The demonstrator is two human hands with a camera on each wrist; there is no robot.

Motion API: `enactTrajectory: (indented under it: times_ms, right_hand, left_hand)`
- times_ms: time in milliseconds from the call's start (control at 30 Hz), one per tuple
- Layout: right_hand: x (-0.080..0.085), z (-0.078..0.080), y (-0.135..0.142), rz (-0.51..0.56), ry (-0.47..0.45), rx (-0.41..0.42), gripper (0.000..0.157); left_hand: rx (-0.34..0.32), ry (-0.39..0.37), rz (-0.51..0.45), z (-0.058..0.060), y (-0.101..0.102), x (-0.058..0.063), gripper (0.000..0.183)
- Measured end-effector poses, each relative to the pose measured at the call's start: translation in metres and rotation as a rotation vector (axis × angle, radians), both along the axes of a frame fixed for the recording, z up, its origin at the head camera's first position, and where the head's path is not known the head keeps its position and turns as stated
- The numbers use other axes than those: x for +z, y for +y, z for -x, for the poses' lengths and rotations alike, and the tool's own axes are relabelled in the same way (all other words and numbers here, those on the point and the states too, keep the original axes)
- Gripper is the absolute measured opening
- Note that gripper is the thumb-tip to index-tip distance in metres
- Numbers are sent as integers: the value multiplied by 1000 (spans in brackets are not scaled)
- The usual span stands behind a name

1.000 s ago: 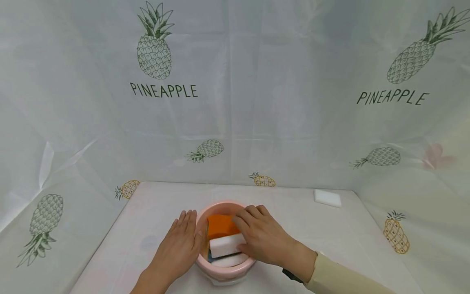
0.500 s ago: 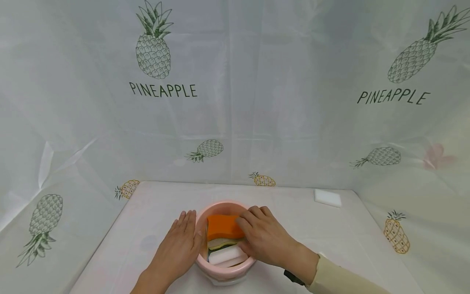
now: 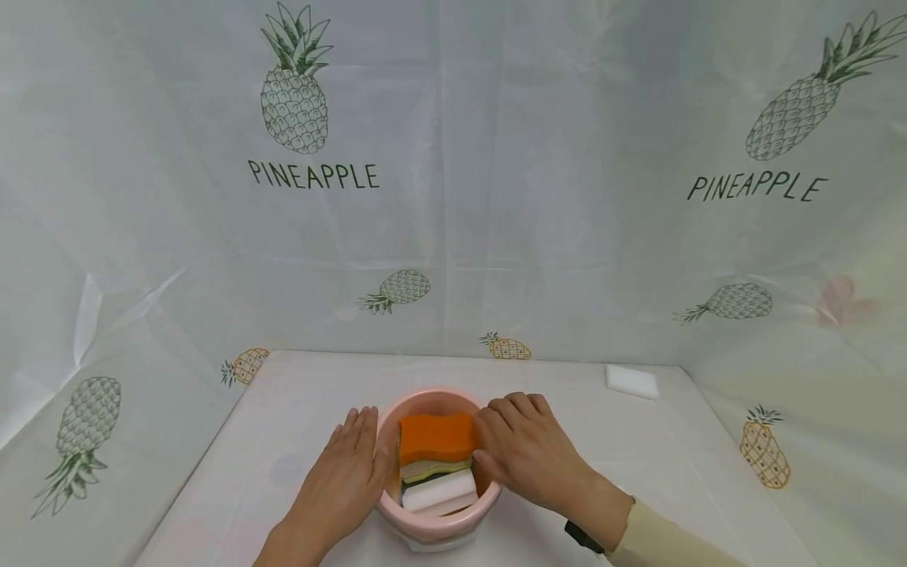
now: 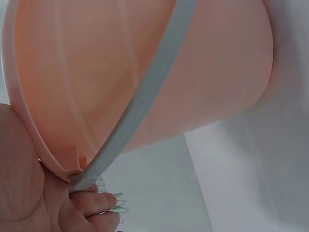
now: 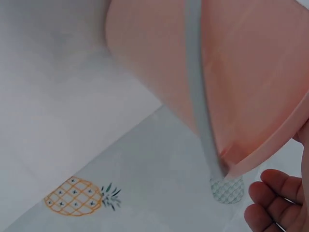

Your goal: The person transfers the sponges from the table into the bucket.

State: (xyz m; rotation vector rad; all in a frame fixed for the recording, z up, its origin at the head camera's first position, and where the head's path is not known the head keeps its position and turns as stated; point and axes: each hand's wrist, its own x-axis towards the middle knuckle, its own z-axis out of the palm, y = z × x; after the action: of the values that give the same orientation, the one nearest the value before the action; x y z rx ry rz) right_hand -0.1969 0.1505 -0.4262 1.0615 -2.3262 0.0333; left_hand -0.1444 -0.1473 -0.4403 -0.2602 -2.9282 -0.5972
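Observation:
A pink bucket [image 3: 428, 525] stands near the front of the table, packed with sponges. An orange sponge [image 3: 435, 438] lies at the back inside it. In front are a thin yellow-and-green sponge edge [image 3: 434, 472] and a white block-shaped sponge [image 3: 439, 490]. My left hand [image 3: 343, 476] rests with straight fingers against the left rim. My right hand [image 3: 531, 453] is over the right rim, fingers loosely bent, with nothing visible in it. In the right wrist view, its curled fingers [image 5: 275, 198] are apart from the rim. The bucket's grey handle [image 4: 135, 108] hangs down.
A single white sponge [image 3: 632, 382] lies at the table's back right corner. White sheeting printed with pineapples [image 3: 294, 110] hangs behind and at both sides of the white table [image 3: 319, 386].
My right hand has let go of the white sponge, now lower at the bucket's front, and has moved right to the rim. The orange sponge shows more fully. My left hand stays put.

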Motion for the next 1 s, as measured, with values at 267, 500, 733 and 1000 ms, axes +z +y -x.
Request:
enactTrajectory:
  times_ms: [267, 500, 733, 1000]
  right_hand:
    - [2, 9, 37, 29, 3, -71, 46]
    - [-1, 12, 80, -62, 70, -41, 52]
    - [-14, 5, 115, -209, 50, -15, 59]
    - [-32, -11, 152, -366, -76, -27, 65]
  left_hand:
    - [-5, -1, -2, -1, 1, 0, 61]
    - [-8, 9, -7, -1, 0, 1, 61]
    - [0, -2, 6, -1, 0, 1, 61]
    - [-4, -18, -9, -1, 0, 1, 62]
